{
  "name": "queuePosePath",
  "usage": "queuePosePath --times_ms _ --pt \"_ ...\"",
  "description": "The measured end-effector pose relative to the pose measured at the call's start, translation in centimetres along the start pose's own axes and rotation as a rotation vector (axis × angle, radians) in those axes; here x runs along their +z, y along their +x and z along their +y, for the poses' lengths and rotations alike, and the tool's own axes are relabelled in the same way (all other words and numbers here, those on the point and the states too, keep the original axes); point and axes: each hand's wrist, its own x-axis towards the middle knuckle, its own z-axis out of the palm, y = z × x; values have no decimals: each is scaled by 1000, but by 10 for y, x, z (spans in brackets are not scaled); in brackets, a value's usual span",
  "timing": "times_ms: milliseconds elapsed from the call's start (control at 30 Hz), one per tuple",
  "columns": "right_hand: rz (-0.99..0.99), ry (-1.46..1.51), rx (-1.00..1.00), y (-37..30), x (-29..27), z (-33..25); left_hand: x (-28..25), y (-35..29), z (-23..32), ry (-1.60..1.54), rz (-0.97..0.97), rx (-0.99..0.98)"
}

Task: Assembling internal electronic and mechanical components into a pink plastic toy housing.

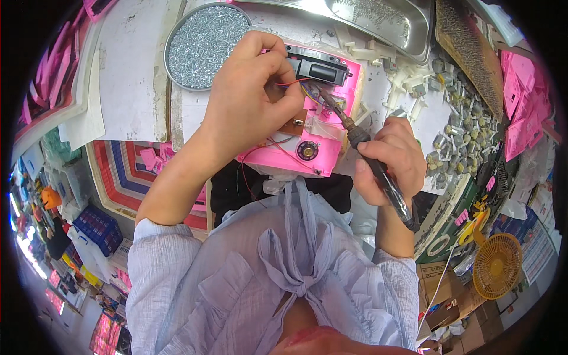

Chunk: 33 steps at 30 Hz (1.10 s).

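A pink plastic casing lies before me with a black roller-like part at its top and a small round speaker low in it. My left hand is closed over its upper left side, thumb and forefinger pinching a thin red wire. In my right hand is a soldering iron, gripped by its black handle. Its tip points up and left into the casing, close to the wires by the black part. A brown circuit board shows partly beneath my left hand.
A round metal tray full of small screws stands at the far left. A steel tray sits at the back right. Many small motors with white brackets are heaped on the right. Pink panels are stacked beyond them. An orange basket stands lower right.
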Motion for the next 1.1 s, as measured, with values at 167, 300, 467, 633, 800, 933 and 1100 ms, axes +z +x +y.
queuePosePath --times_ms 167,300,467,633,800,933,1100 --pt "-11 13 -5 3 3 2 3 1 1 48 17 7" --pt "11 22 -22 5 7 5 5 0 -1 59 32 26" --pt "22 42 -30 6 8 6 6 0 -2 98 37 75" --pt "-35 17 -35 4 4 5 7 0 -2 102 50 72" --pt "-45 6 -25 5 3 4 11 0 -2 118 85 80" --pt "-32 0 -39 7 3 3 11 0 -2 131 84 74" --pt "-34 8 -53 7 2 3 12 0 -1 134 89 70"
